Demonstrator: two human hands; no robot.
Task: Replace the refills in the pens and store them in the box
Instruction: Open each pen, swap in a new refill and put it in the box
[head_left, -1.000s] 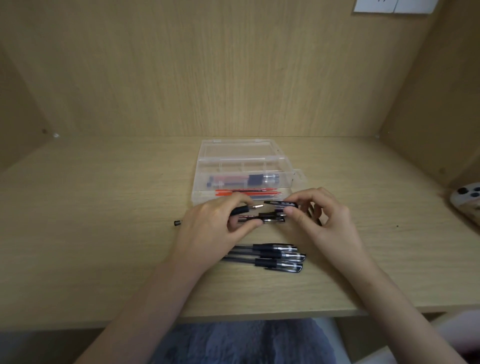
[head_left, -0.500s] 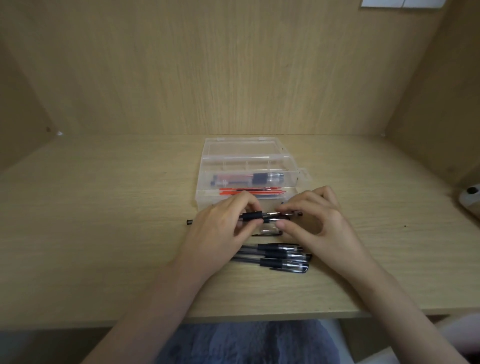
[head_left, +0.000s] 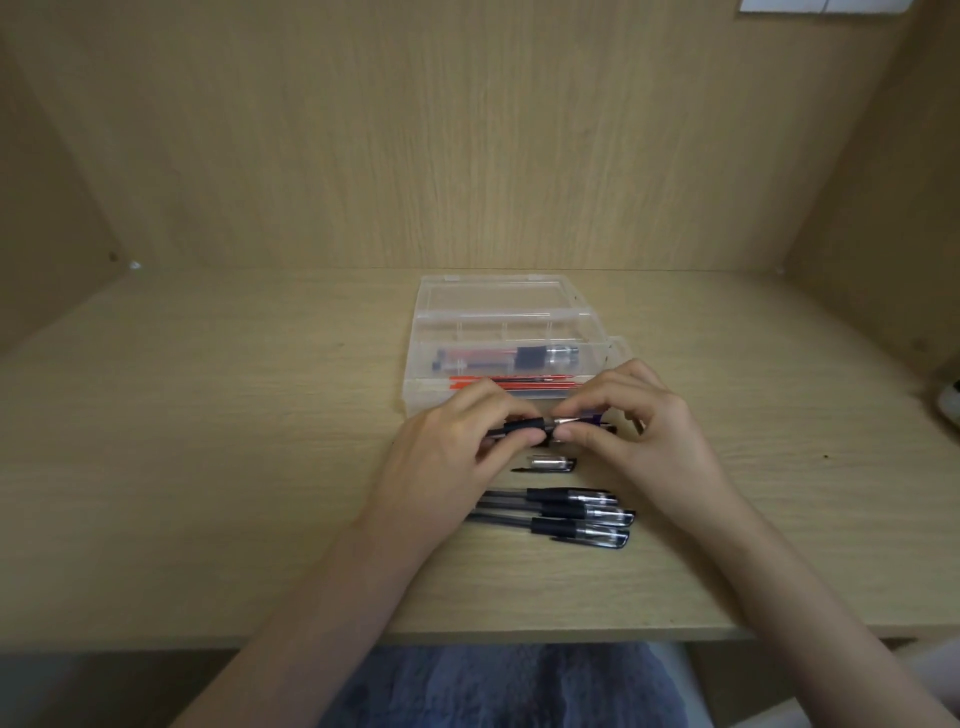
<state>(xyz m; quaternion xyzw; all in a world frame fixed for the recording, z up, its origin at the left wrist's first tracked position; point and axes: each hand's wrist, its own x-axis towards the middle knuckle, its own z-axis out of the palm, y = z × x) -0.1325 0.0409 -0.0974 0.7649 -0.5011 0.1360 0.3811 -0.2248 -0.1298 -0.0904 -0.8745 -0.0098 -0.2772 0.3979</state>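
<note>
Head view: both hands (head_left: 545, 447) on pen (head_left: 524, 427)

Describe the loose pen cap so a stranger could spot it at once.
Start at the clear box and move toward the camera. The pen cap lies between the held pen and three capped pens. It alone is short, with no barrel.

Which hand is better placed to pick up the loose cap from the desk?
Right, probably. The left hand grips the pen by its barrel; the right hand only pinches its tip, just behind the cap.
</note>
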